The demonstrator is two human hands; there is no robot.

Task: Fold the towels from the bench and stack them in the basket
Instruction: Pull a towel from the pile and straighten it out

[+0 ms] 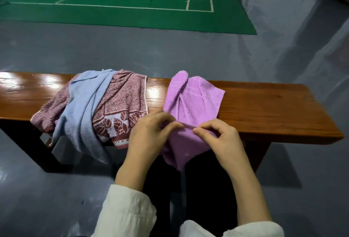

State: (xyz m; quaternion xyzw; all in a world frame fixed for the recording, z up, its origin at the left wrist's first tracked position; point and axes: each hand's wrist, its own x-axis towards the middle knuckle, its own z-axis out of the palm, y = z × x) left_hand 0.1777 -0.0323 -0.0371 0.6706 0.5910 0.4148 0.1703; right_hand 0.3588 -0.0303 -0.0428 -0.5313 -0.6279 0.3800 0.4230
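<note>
**A:** How should this fold begin?

**B:** The left hand (151, 129) and right hand (217, 136) each pinch the near hem of the lilac terry towel (190, 100). It lies rumpled on the glossy wooden bench (264, 104), its near end hanging off the front edge. I'd slide the pinches out to the corners and draw it flat.

**A:** And the others?

**B:** A limp pale blue towel (83, 108) drapes over a red leaf-bordered towel (120, 100). The right thumb is partly hidden, so that pinch is probable, not certain.
</note>
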